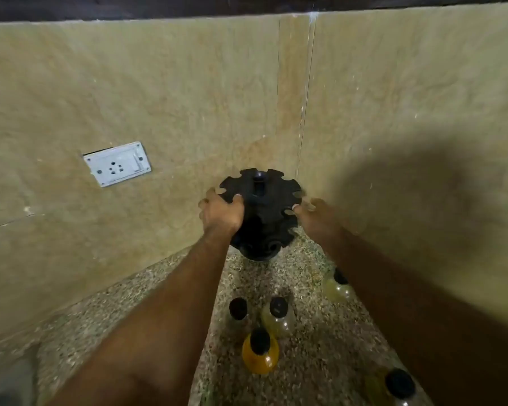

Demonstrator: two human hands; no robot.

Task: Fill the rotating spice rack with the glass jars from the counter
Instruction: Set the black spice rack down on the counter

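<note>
A black rotating spice rack (264, 200) with empty notched slots stands in the corner of the speckled counter (305, 361). My left hand (222, 210) grips its top tier on the left edge, fingers curled over the rim. My right hand (313, 213) touches the right edge with its fingertips. Several black-capped glass jars stand on the counter between my forearms: an orange-filled jar (260, 354), a pale yellow jar (278, 316), a clear jar (238, 313), another yellowish jar (338, 285) and one at the bottom right (398, 386).
Beige stone walls meet in a corner right behind the rack. A white wall socket (117, 164) sits on the left wall. My head casts a dark shadow on the right wall.
</note>
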